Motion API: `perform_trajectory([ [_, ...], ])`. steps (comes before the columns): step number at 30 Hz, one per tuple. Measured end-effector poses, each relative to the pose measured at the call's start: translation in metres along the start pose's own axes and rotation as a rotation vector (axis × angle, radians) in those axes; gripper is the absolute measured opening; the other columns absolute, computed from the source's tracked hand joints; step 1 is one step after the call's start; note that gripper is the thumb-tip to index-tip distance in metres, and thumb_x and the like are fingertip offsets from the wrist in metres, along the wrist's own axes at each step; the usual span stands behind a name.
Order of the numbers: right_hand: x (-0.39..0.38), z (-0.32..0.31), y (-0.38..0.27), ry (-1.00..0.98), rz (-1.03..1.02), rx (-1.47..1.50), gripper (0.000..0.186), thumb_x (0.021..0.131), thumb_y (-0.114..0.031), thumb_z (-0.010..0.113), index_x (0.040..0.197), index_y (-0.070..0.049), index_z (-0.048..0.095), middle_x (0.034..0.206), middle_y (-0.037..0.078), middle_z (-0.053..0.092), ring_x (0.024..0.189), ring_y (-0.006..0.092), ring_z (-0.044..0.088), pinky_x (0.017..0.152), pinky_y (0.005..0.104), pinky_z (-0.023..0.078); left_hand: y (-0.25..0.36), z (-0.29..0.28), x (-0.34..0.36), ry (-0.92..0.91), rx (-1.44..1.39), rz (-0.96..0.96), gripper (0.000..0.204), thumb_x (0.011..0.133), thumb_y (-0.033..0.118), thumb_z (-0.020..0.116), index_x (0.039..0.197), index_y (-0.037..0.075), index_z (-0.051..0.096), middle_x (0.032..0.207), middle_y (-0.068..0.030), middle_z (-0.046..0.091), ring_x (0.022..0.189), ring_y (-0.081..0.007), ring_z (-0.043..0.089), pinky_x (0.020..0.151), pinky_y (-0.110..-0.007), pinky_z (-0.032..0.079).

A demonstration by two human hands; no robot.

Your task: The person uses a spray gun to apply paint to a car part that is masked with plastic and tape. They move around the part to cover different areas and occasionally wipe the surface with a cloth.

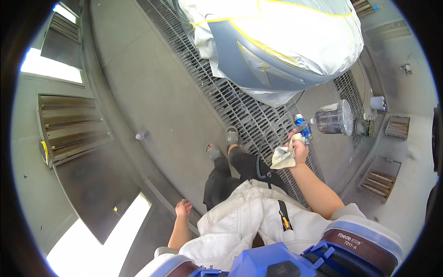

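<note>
My right hand (299, 150) is closed around a blue and silver spray gun (302, 125), which has a large clear cup (334, 118) with greyish residue on its wall. In the same hand hangs a crumpled cream-coloured cloth (284, 157). A dark hose (261, 154) runs by my right leg toward the gun. My left hand (183, 207) hangs low at my side with loosely bent fingers and nothing visible in it. Ahead of me stands a grey car body part (240, 57), surrounded by white plastic sheeting (295, 32) and yellow masking tape (258, 42).
A metal floor grate (217, 85) runs diagonally past my feet. On the floor to the left lies a small clear bottle (142, 135). Louvred vents (69, 122) line the left wall; a white roll (377, 103) is at the right wall. A respirator (272, 261) shows at the lower edge.
</note>
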State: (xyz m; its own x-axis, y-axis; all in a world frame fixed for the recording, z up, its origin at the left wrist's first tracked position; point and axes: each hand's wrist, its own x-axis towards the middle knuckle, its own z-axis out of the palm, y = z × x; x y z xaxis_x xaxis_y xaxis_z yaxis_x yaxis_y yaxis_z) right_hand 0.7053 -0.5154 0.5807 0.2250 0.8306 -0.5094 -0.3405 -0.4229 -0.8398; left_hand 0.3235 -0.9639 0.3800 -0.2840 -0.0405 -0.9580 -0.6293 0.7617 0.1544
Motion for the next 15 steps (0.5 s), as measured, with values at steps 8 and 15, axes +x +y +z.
perform_trajectory([
  [8,-0.011,-0.028,-0.028,-0.069,-0.053,0.114,0.054,0.076,0.006,0.044,0.126,-0.004,0.062,0.1,0.01,0.065,0.069,0.0203,0.061,0.058,0.032,0.053,-0.035,0.0,-0.031,-0.021,-0.023,0.05,0.034,0.102,0.036,0.064,0.123,0.009,0.068,0.097,-0.0059,0.077,0.075,-0.0153,0.071,0.064,-0.029,0.049],
  [15,0.007,-0.055,-0.031,-0.056,0.027,0.165,0.052,0.077,0.005,0.047,0.125,-0.003,0.065,0.1,0.01,0.066,0.069,0.0217,0.061,0.058,0.0343,0.051,-0.002,0.036,-0.071,-0.08,-0.036,0.414,0.035,0.107,0.033,0.064,0.128,0.006,0.068,0.103,-0.0072,0.077,0.084,-0.0146,0.072,0.076,-0.031,0.057],
])
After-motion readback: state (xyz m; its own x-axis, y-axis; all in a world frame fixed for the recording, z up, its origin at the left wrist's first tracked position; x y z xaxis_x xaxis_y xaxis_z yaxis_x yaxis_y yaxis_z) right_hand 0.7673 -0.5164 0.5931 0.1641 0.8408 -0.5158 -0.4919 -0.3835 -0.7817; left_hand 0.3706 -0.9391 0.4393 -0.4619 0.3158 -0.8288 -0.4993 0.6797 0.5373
